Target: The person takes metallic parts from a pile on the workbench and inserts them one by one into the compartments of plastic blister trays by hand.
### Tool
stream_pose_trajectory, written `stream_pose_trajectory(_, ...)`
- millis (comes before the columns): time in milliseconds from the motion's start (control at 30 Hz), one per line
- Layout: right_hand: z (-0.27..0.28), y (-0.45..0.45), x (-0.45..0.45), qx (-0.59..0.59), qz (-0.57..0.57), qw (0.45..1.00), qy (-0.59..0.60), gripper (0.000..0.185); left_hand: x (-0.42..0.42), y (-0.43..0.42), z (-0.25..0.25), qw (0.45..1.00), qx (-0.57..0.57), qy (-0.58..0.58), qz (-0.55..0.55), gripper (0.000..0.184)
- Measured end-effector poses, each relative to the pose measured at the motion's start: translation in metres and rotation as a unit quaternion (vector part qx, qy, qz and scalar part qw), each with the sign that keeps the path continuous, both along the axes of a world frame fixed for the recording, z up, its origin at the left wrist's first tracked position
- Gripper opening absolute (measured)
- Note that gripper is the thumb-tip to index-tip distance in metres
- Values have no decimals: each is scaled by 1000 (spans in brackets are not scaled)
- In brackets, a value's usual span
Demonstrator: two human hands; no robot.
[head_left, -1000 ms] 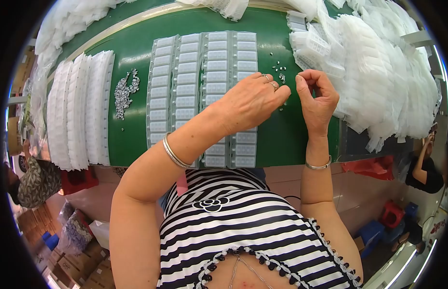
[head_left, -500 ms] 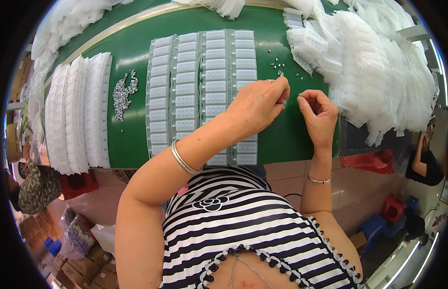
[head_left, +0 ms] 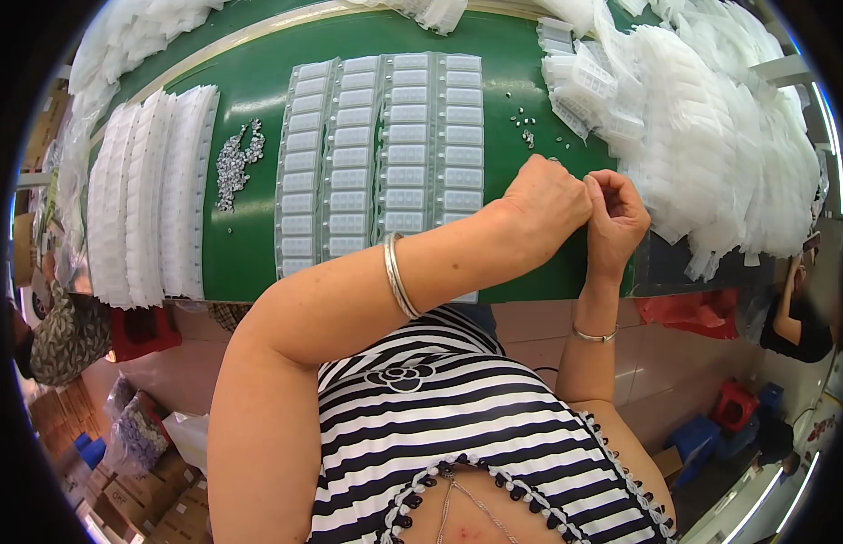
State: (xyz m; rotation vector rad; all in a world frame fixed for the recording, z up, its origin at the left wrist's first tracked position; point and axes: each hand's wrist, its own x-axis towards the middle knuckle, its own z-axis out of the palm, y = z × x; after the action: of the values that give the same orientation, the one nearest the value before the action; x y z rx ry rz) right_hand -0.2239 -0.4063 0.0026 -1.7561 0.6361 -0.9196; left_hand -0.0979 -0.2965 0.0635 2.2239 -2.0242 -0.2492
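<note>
My left hand (head_left: pixel 550 207) is closed, reaching across to the right side of the green table. Its fingertips meet those of my right hand (head_left: pixel 618 218), which is curled with thumb and forefinger pinched. Whatever lies between the fingertips is too small or hidden to name. Just beyond my hands are several loose small shiny pieces (head_left: pixel 528 138) on the green surface. Left of them lie rows of clear moulded plastic strips (head_left: pixel 407 136) with rectangular pockets, side by side. My left forearm covers their lower part.
A heap of small shiny pieces (head_left: pixel 233 170) lies left of the strips. White stacked strips (head_left: pixel 149 204) stand at the far left. A large pile of translucent plastic strips (head_left: pixel 702 136) fills the right. A co-worker (head_left: pixel 791 308) is at the right edge.
My left hand has moved right and slightly down, away from the loose pieces, to meet my right hand. My right hand has shifted slightly right. The view has moved a little.
</note>
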Motion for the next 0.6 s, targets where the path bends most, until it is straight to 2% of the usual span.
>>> stream_pose_trajectory(67,3,-2,-1,13,-24,999,-32,6,6,4,-9,998,-53,13,-10,16)
stream_pose_trajectory(100,5,-1,-1,11,-24,999,-36,6,14,12,-16,993,-104,58,17,17)
stream_pose_trajectory(133,8,3,-2,30,-4,999,-21,6,24,23,-23,982,-155,101,45,20)
stream_pose_trajectory(167,11,8,-3,50,18,999,-8,5,32,34,-18,982,-156,95,47,20)
stream_pose_trajectory(200,14,14,-1,71,40,997,5,5,40,47,-12,941,-163,282,97,23)
stream_pose_trajectory(233,16,21,3,92,63,994,17,5,46,59,-6,862,-162,458,143,26)
stream_pose_trajectory(267,20,29,9,94,67,993,10,5,51,68,-5,866,-163,451,146,26)
stream_pose_trajectory(333,35,50,26,120,131,984,-34,5,58,88,-13,754,-219,601,152,25)
stream_pose_trajectory(400,46,68,43,142,196,967,-76,6,63,106,-21,611,-272,728,150,24)
stream_pose_trajectory(433,47,75,52,142,200,966,-82,6,65,113,-22,615,-275,723,152,24)
stream_pose_trajectory(567,50,97,82,94,258,959,-63,10,65,134,-26,544,-360,742,155,24)
stream_pose_trajectory(600,52,100,88,92,263,958,-65,10,67,138,-27,544,-365,739,156,24)
